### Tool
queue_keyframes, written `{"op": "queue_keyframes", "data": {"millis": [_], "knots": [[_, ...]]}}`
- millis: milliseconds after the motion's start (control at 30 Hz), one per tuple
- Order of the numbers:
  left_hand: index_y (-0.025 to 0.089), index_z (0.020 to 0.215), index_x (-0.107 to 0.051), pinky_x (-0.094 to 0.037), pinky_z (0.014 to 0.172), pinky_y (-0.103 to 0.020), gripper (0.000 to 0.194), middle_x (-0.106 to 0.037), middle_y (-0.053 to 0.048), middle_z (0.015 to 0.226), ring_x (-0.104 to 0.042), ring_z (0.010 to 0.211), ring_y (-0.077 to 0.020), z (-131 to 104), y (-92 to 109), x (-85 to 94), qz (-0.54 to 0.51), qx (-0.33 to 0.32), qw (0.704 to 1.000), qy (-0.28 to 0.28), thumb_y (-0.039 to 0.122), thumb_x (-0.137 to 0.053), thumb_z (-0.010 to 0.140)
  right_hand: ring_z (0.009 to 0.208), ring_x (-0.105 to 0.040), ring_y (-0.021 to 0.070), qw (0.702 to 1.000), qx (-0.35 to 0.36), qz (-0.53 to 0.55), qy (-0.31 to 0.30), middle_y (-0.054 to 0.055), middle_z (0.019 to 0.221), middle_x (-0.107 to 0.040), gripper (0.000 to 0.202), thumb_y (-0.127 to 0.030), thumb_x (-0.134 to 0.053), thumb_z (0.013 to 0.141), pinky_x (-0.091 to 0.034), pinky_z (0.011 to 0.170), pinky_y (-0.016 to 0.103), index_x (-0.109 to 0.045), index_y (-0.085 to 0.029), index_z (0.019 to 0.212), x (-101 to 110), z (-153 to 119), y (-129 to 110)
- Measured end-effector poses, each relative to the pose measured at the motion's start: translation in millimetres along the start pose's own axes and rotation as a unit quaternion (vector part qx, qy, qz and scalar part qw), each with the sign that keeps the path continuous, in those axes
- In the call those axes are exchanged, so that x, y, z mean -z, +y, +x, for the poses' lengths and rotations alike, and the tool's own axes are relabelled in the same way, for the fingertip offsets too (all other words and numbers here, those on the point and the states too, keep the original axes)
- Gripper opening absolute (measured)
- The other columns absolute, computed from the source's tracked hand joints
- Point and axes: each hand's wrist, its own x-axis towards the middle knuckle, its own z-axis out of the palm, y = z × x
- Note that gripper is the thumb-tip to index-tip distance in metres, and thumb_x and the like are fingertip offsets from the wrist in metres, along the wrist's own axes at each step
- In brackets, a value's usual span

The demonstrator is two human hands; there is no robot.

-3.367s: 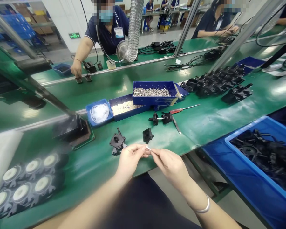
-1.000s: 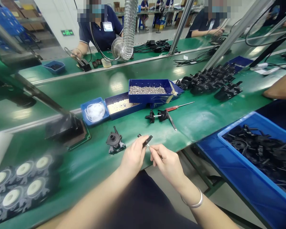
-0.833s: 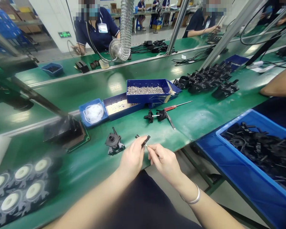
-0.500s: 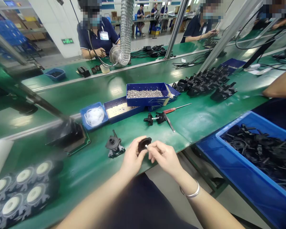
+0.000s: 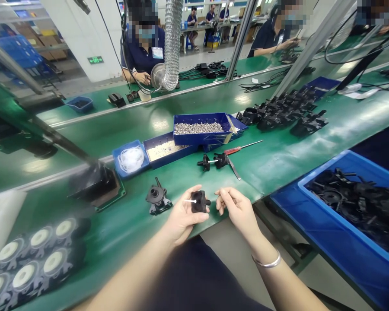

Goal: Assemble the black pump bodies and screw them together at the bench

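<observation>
Head view: left hand (image 5: 180,217) holds a square black plastic housing (image 5: 200,203); next I'd align its white rod (image 5: 190,201), seemingly mid-fitting; right hand (image 5: 236,206), grip unclear.

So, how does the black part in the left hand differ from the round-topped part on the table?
The held part is in the left hand; the round-topped part rests on the green table. The held part shows a white rod; the round-topped part shows a dark stub. Both look dark.

The black part (image 5: 201,205) looks like matt plastic, the bracelet (image 5: 271,263) like polished metal; the surface (image 5: 275,157) is smooth and glossy.
</observation>
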Motion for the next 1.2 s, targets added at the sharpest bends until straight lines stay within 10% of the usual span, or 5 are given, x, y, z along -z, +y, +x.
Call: {"op": "queue_keyframes", "data": {"millis": [300,567,1200], "knots": [[0.02,0.126,-0.058,-0.037,0.06,-0.021,0.062,-0.058,-0.006,0.106,-0.049,0.067,-0.0062,-0.8,-3.4,0.8,-0.073,0.012,0.997,-0.036,0.011,-0.079,0.068,0.049,-0.057,0.0136,0.99,0.04,-0.132,-0.019,-0.001,0.062,-0.061,0.034,-0.047,-0.041,0.1,-0.049,0.052,0.027,-0.058,-0.02,0.088,0.3,2.4,9.9],[0.014,0.122,-0.061,-0.036,0.062,-0.023,0.05,-0.059,-0.012,0.113,-0.044,0.065,-0.0068,-0.6,-9.0,9.2,-0.112,0.021,0.991,-0.077,0.015,-0.072,0.073,0.097,-0.057,0.032,0.893,0.091,-0.4,0.184,0.021,0.112,-0.056,0.042,-0.039,-0.054,0.09,-0.046,0.09,0.048,-0.056,-0.01,0.121,53.0,52.5,42.1],[0.016,0.123,-0.064,-0.044,0.07,-0.023,0.059,-0.059,-0.009,0.115,-0.05,0.077,-0.0095,1.6,-7.9,10.0,-0.142,0.02,0.989,-0.048,0.004,-0.07,0.066,0.077,-0.056,0.0269,0.763,0.112,-0.6,0.214,0.013,0.082,-0.063,0.017,-0.031,-0.05,0.092,-0.04,0.069,0.035,-0.057,-0.016,0.087,93.0,79.0,73.2]]}}
